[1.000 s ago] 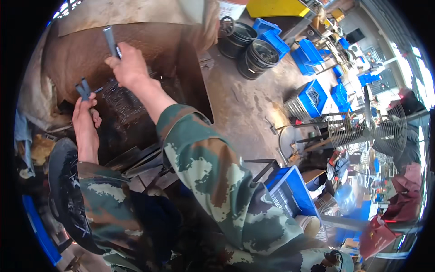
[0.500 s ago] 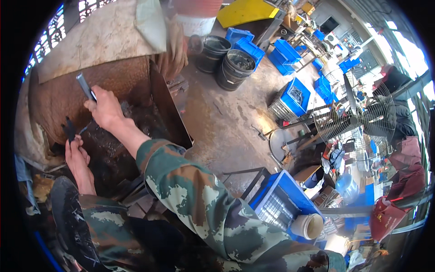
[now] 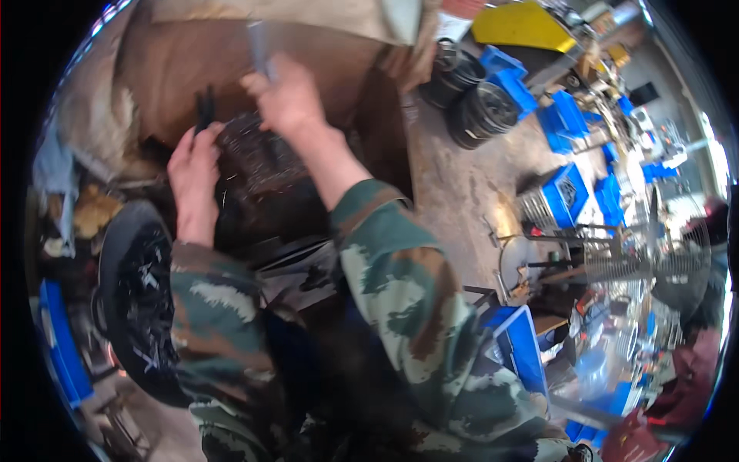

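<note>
My left hand (image 3: 194, 171) is closed around a small dark forked piece (image 3: 205, 106), its two prongs pointing up. My right hand (image 3: 289, 94) grips a grey metal rod-like tool (image 3: 258, 48), blurred by motion; its lower end is hidden by the fingers. Both hands are over an open brown metal bin (image 3: 382, 127), the right one raised higher. Dark, glinting material (image 3: 265, 165) lies in the bin below them; I cannot make out its kind.
A black tub (image 3: 142, 285) of dark metal pieces stands by my left forearm. Two dark buckets (image 3: 481, 115) and several blue crates (image 3: 566, 123) are on the floor to the right. A caged fan (image 3: 650, 254) stands farther right. Stiff pale sheeting (image 3: 308, 14) covers the bin's far edge.
The view has swung left, so the bin and hands appear farther right and the black tub shows more fully. Both hands keep their holds; the rod now stands more upright.
</note>
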`<action>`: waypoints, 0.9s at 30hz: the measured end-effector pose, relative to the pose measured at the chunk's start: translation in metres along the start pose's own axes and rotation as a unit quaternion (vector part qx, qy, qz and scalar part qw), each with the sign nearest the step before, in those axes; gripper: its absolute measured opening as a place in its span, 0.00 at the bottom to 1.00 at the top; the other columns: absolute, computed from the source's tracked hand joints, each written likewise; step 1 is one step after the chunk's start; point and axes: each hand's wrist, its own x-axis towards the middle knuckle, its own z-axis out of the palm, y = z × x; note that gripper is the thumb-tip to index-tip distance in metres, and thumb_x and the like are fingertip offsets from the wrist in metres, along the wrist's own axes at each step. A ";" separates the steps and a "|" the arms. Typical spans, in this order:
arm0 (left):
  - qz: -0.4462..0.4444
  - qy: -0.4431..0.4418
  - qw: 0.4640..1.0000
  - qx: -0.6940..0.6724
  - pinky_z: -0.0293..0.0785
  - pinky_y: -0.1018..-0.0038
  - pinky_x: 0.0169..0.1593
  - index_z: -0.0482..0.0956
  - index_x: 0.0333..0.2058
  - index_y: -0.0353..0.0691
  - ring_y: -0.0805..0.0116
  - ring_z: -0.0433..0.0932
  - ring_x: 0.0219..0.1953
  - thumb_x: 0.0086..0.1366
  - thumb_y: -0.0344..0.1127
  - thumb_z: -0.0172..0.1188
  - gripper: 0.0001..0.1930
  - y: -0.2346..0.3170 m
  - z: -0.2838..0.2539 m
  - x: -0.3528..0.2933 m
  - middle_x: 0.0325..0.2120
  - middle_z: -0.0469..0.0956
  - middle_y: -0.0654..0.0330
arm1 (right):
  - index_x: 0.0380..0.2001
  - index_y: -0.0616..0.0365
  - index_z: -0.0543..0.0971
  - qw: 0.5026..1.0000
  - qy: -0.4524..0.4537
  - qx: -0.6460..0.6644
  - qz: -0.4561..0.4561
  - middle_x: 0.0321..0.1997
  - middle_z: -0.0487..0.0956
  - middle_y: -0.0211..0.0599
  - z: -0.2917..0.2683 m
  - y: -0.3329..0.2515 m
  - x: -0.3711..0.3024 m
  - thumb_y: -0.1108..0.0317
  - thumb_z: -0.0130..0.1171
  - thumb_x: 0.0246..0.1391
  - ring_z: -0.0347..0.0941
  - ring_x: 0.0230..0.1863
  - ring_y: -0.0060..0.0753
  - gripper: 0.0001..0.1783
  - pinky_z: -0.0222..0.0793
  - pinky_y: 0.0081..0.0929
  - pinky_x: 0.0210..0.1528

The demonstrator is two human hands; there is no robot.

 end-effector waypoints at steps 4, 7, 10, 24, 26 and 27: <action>0.044 -0.012 0.998 0.037 0.46 0.83 0.19 0.82 0.35 0.46 0.87 0.54 0.15 0.62 0.41 0.63 0.07 -0.006 -0.011 0.007 0.17 0.62 0.78 | 0.36 0.65 0.75 0.998 -0.039 0.033 0.048 0.25 0.79 0.41 0.000 -0.022 -0.008 0.65 0.64 0.57 0.77 0.19 0.32 0.14 0.75 0.31 0.17; 0.059 -0.010 0.997 0.040 0.48 0.82 0.21 0.83 0.35 0.44 0.86 0.55 0.17 0.63 0.41 0.61 0.09 -0.003 -0.006 0.005 0.18 0.62 0.77 | 0.39 0.64 0.76 0.998 -0.038 0.036 0.027 0.26 0.80 0.40 -0.002 -0.016 -0.007 0.66 0.64 0.57 0.77 0.20 0.28 0.14 0.74 0.29 0.16; 0.080 0.003 0.995 0.051 0.54 0.81 0.24 0.83 0.36 0.41 0.84 0.61 0.21 0.63 0.39 0.60 0.09 -0.009 -0.013 0.011 0.20 0.66 0.74 | 0.42 0.64 0.76 0.997 -0.043 0.050 0.027 0.31 0.82 0.40 0.005 -0.016 -0.009 0.67 0.63 0.59 0.75 0.17 0.27 0.13 0.73 0.25 0.16; 0.064 0.021 0.995 0.076 0.73 0.66 0.45 0.83 0.39 0.33 0.58 0.80 0.35 0.59 0.42 0.57 0.17 -0.004 -0.023 0.017 0.31 0.83 0.50 | 0.47 0.60 0.75 0.996 -0.065 0.026 0.054 0.36 0.82 0.36 0.003 -0.019 -0.009 0.65 0.61 0.63 0.64 0.21 0.15 0.14 0.72 0.21 0.17; 0.061 0.023 0.995 0.069 0.73 0.66 0.46 0.83 0.39 0.33 0.58 0.80 0.36 0.59 0.42 0.57 0.18 -0.002 -0.024 0.017 0.31 0.83 0.50 | 0.47 0.60 0.75 0.996 -0.063 0.024 0.054 0.36 0.82 0.36 0.004 -0.020 -0.010 0.65 0.61 0.63 0.64 0.21 0.15 0.14 0.71 0.21 0.17; 0.059 0.024 0.996 0.063 0.73 0.65 0.46 0.83 0.39 0.33 0.57 0.80 0.36 0.59 0.42 0.57 0.18 -0.002 -0.026 0.016 0.31 0.83 0.50 | 0.47 0.60 0.75 0.996 -0.061 0.025 0.053 0.35 0.81 0.36 0.005 -0.020 -0.010 0.65 0.60 0.63 0.64 0.21 0.15 0.14 0.71 0.21 0.17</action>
